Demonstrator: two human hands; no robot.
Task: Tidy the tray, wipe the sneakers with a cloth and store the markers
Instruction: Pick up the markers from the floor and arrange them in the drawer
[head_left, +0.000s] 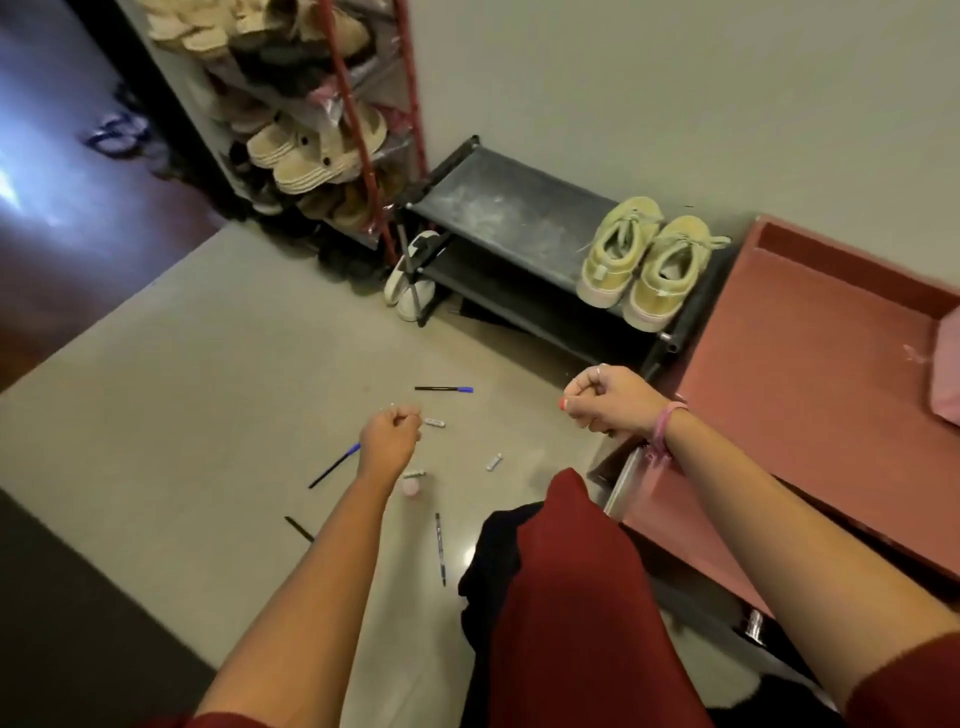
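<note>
Several markers lie scattered on the grey floor: a blue-capped one ahead, another blue-tipped one to the left, a black one close to me. Small white caps lie among them. A pair of pale green sneakers stands on the right end of a low black shoe rack. My left hand hovers above the markers with fingers curled shut. My right hand is a closed fist near the red tray. Neither hand visibly holds anything.
A tall red-framed rack full of beige shoes stands at the back left. White shoes sit under the low rack's left end. A pink cloth lies at the tray's right edge. My red-clad knee fills the lower middle.
</note>
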